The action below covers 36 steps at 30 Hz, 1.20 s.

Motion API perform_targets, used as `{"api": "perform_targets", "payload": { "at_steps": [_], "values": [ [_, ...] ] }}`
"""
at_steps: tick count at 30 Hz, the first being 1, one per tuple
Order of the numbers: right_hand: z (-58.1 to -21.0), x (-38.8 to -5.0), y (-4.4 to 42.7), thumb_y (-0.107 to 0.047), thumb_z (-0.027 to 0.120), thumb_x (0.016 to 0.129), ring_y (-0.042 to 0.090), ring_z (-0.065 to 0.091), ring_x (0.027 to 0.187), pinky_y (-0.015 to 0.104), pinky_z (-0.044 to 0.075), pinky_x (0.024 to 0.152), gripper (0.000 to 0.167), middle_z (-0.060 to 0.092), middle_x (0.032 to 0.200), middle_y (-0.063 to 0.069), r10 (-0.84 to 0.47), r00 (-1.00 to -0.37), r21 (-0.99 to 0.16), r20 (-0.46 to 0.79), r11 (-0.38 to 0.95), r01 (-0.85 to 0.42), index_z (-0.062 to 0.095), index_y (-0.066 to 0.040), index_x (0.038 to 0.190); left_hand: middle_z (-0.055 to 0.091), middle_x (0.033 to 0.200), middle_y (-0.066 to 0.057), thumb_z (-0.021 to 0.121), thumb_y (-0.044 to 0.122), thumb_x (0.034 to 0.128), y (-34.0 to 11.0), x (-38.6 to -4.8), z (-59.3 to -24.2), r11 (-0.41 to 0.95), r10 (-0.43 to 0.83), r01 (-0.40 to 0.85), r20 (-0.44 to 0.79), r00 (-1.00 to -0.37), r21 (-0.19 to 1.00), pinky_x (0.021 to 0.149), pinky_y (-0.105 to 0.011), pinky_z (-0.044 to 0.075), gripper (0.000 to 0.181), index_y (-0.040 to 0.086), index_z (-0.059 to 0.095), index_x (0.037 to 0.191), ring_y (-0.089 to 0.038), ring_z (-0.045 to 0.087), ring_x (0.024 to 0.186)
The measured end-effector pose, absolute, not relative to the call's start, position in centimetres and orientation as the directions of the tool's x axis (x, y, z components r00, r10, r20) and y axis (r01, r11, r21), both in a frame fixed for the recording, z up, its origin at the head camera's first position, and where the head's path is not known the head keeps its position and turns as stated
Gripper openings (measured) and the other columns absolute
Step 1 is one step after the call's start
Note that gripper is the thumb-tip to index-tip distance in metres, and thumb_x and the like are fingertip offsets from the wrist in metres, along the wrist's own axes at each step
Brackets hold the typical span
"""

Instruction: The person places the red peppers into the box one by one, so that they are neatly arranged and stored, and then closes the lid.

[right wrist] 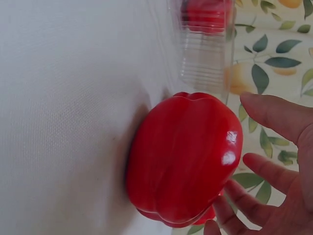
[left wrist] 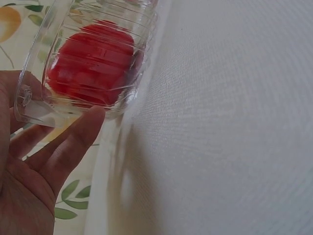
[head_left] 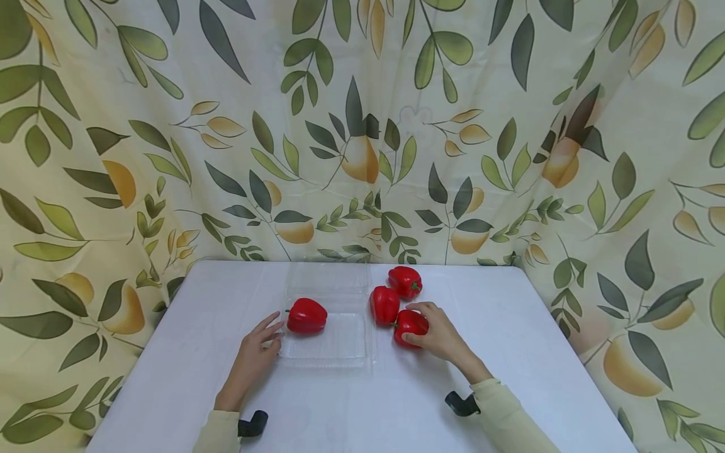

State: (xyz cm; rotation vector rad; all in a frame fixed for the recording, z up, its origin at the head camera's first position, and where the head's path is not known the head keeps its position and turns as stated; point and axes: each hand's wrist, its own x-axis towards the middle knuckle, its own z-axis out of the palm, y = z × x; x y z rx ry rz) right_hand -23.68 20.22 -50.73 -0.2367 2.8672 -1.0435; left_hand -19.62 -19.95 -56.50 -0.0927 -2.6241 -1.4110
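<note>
A clear plastic container (head_left: 340, 361) lies unfolded on the table, with one red bell pepper (head_left: 307, 316) in the left end of its near half. At its left edge is my left hand (head_left: 253, 358), fingers loosely bent; in the left wrist view a fingertip touches the clear wall (left wrist: 35, 73) beside the pepper (left wrist: 93, 63). My right hand (head_left: 442, 336) reaches over the nearest pepper (head_left: 410, 328) of a group of three on the right. In the right wrist view the thumb and fingers (right wrist: 266, 171) are spread beside that pepper (right wrist: 186, 156), the thumb apart from it.
Two more red peppers, one (head_left: 385, 306) right beside the container and one (head_left: 404, 282) farther back, stand close to the pepper under my right hand. The container's lid half (head_left: 328, 278) lies toward the table's back edge. A leaf-patterned curtain (head_left: 340, 214) hangs behind the white table (head_left: 351, 415).
</note>
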Motion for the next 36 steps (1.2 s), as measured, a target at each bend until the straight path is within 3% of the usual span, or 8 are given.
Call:
{"api": "perform_targets", "payload": {
  "at_steps": [12, 18, 36],
  "values": [
    [-51.7, -24.2, 20.2, -0.023, 0.090, 0.065, 0.034, 0.048, 0.125, 0.049, 0.061, 0.081, 0.082, 0.053, 0.134, 0.013, -0.179, -0.983, -0.584, -0.029, 0.802, -0.128, 0.053, -0.015, 0.137, 0.050, 0.149, -0.008, 0.061, 0.002, 0.0900, -19.8, -19.6, -56.3, 0.539, -0.007, 0.156, 0.189, -0.982, 0.828, 0.081, -0.029, 0.061, 0.039, 0.004, 0.064, 0.129, -0.030, 0.069, 0.110],
    [-51.8, -24.2, 20.1, -0.026, 0.090, 0.065, 0.034, 0.049, 0.124, 0.049, 0.061, 0.081, 0.081, 0.054, 0.133, 0.013, -0.176, -0.984, -0.541, -0.022, 0.830, -0.137, 0.054, -0.014, 0.137, 0.051, 0.149, -0.009, 0.061, 0.003, 0.0907, -19.8, -19.7, -56.2, 0.545, -0.006, 0.164, 0.199, -0.980, 0.822, 0.084, -0.033, 0.060, 0.038, 0.004, 0.064, 0.129, -0.029, 0.069, 0.108],
    [-50.1, -22.5, 21.1, -0.024, 0.089, 0.067, 0.037, 0.050, 0.125, 0.049, 0.061, 0.081, 0.081, 0.052, 0.134, 0.014, -0.140, -0.990, -0.615, -0.003, 0.781, -0.108, 0.051, -0.015, 0.138, 0.049, 0.150, -0.008, 0.062, 0.004, 0.0911, -19.8, -19.6, -56.5, 0.545, -0.016, 0.143, 0.181, -0.983, 0.826, 0.086, -0.035, 0.059, 0.038, 0.005, 0.064, 0.129, -0.031, 0.068, 0.111]
  ]
}}
